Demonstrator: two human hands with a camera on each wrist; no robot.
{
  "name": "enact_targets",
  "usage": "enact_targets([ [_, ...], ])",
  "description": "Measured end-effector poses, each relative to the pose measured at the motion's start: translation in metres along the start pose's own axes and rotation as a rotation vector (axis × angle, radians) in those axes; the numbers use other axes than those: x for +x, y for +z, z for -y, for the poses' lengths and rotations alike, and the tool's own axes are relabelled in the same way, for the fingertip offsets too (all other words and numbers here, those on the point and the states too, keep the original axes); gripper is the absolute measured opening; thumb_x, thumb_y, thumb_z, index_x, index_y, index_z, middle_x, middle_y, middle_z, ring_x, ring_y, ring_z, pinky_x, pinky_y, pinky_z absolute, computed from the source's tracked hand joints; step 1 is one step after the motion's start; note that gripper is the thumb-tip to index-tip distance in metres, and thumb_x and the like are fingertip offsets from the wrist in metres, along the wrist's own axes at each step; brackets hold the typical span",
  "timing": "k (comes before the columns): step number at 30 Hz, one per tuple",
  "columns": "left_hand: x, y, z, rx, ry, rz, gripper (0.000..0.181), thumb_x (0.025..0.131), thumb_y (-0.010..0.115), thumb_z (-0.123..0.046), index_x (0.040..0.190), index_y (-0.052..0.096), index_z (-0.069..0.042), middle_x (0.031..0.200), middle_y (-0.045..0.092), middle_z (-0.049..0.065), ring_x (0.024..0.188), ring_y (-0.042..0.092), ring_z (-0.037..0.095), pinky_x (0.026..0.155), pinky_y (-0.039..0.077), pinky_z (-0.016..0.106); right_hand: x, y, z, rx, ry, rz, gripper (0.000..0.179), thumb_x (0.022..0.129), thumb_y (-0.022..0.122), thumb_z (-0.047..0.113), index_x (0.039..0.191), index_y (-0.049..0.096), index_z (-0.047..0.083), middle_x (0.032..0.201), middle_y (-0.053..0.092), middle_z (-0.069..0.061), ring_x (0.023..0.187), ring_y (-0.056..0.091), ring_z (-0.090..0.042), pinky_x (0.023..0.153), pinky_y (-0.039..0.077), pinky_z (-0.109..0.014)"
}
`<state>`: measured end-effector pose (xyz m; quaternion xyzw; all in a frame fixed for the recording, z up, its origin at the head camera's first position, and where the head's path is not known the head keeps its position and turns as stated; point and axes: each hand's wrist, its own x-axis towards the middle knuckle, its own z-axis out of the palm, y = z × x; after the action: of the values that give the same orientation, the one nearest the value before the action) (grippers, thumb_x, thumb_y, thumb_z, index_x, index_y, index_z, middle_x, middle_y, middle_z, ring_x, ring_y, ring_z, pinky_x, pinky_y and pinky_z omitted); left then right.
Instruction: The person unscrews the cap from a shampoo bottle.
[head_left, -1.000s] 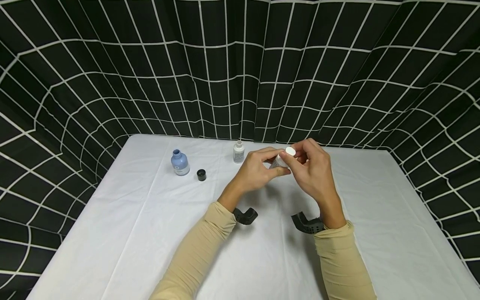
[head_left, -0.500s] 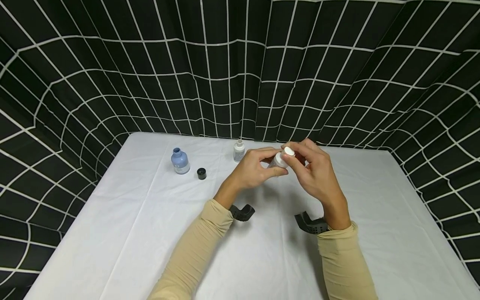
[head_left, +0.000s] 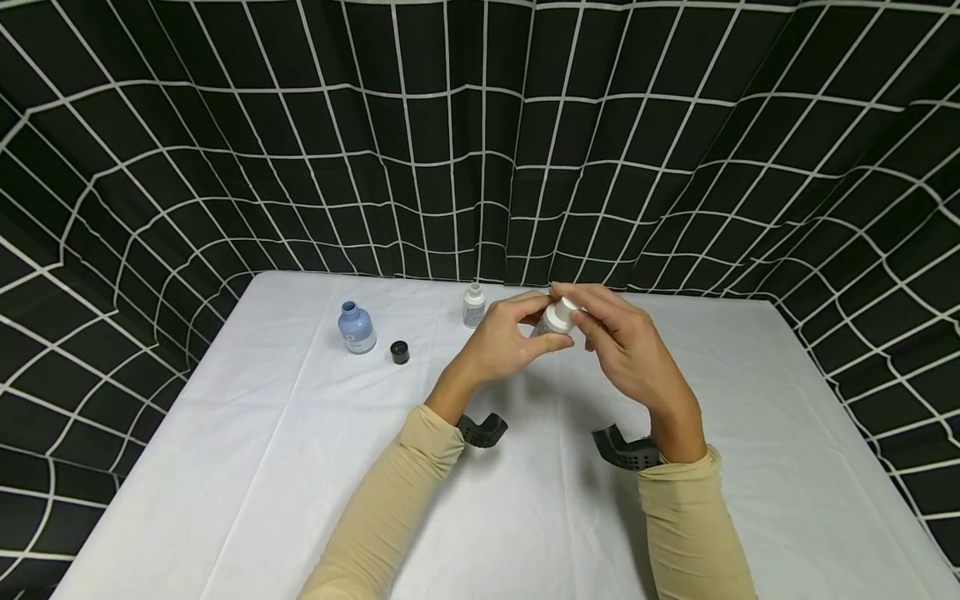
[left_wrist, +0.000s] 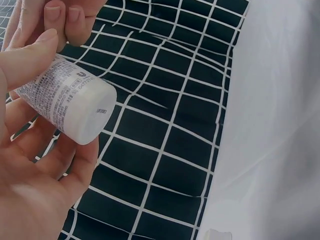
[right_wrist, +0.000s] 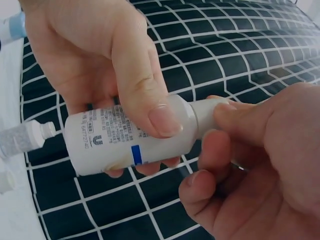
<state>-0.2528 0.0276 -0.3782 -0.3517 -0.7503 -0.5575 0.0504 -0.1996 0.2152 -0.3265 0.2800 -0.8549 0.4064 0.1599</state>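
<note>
Over the table, my left hand (head_left: 502,337) grips a small white bottle (right_wrist: 102,152) round its body, thumb along the printed side. The bottle is tilted, and its flat base (left_wrist: 96,116) faces the left wrist camera. At its other end, my right hand (head_left: 633,350) pinches the white cap (right_wrist: 204,116) between thumb and index finger, its other fingers curled below. The cap sits at the bottle's neck. In the head view the right fingers partly cover the cap.
A white bottle (head_left: 474,308) with an open neck stands behind the left hand. Further left stand an uncapped blue bottle (head_left: 357,330) and a black cap (head_left: 400,352). A small pale object (right_wrist: 6,182) shows at the right wrist view's left edge. Black gridded cloth (head_left: 420,150) rises behind the table.
My right hand has shifted its hold on the cap; its fingers now reach across the top, which showed as a white disc before. My left hand keeps its grip on the bottle.
</note>
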Motion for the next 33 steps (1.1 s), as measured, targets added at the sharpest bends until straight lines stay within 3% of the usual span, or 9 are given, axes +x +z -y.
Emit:
enact_targets([
  [5, 0.001, -0.001, 0.0, -0.011, -0.005, -0.013, 0.047, 0.085, 0.084, -0.022, 0.129, 0.07, -0.01, 0.129, 0.07, 0.003, 0.109, 0.067, 0.011, 0.092, 0.057, 0.02, -0.001, 0.002, 0.002, -0.008, 0.048, -0.084, 0.044, 0.098, 0.068, 0.008, 0.14, 0.063, 0.018, 0.124, 0.066, -0.001, 0.066, 0.048, -0.009, 0.054, 0.04, -0.02],
  [10, 0.001, -0.002, -0.001, -0.039, -0.005, -0.015, 0.047, 0.084, 0.086, -0.024, 0.127, 0.071, -0.015, 0.128, 0.071, -0.001, 0.108, 0.066, 0.007, 0.089, 0.058, 0.022, 0.002, 0.009, 0.003, -0.04, 0.094, -0.254, 0.035, 0.089, 0.08, 0.013, 0.123, 0.071, 0.015, 0.103, 0.064, 0.001, 0.062, 0.043, -0.007, 0.051, 0.035, -0.018],
  [14, 0.0, -0.002, -0.002, -0.045, 0.007, -0.005, 0.047, 0.082, 0.087, -0.023, 0.126, 0.072, -0.016, 0.123, 0.072, -0.002, 0.104, 0.066, 0.006, 0.088, 0.059, 0.027, 0.003, 0.013, 0.005, -0.024, 0.152, -0.308, 0.029, 0.085, 0.084, 0.015, 0.111, 0.073, 0.011, 0.096, 0.062, 0.0, 0.06, 0.043, -0.006, 0.051, 0.034, -0.016],
  [19, 0.0, -0.002, 0.0, -0.035, 0.003, 0.014, 0.045, 0.082, 0.087, -0.024, 0.124, 0.072, -0.017, 0.113, 0.072, -0.005, 0.098, 0.066, 0.005, 0.089, 0.06, 0.03, 0.003, 0.015, 0.004, -0.04, 0.2, -0.313, 0.025, 0.085, 0.085, 0.019, 0.104, 0.072, 0.009, 0.089, 0.059, 0.001, 0.062, 0.044, -0.006, 0.051, 0.034, -0.016],
  [23, 0.001, 0.0, 0.0, -0.026, 0.0, 0.016, 0.044, 0.082, 0.087, -0.024, 0.123, 0.072, -0.017, 0.114, 0.072, -0.006, 0.098, 0.066, 0.005, 0.089, 0.06, 0.029, 0.004, 0.015, 0.002, -0.067, 0.192, -0.299, 0.022, 0.086, 0.083, 0.02, 0.1, 0.072, 0.008, 0.085, 0.058, 0.0, 0.063, 0.045, -0.007, 0.053, 0.035, -0.016],
  [33, 0.001, 0.0, 0.002, -0.001, -0.025, 0.011, 0.047, 0.083, 0.086, -0.024, 0.127, 0.07, -0.015, 0.119, 0.071, -0.003, 0.099, 0.066, 0.007, 0.088, 0.06, 0.028, 0.002, 0.014, 0.002, -0.068, 0.084, -0.2, 0.023, 0.096, 0.072, 0.011, 0.118, 0.072, 0.007, 0.094, 0.06, -0.004, 0.061, 0.047, -0.009, 0.054, 0.04, -0.015],
])
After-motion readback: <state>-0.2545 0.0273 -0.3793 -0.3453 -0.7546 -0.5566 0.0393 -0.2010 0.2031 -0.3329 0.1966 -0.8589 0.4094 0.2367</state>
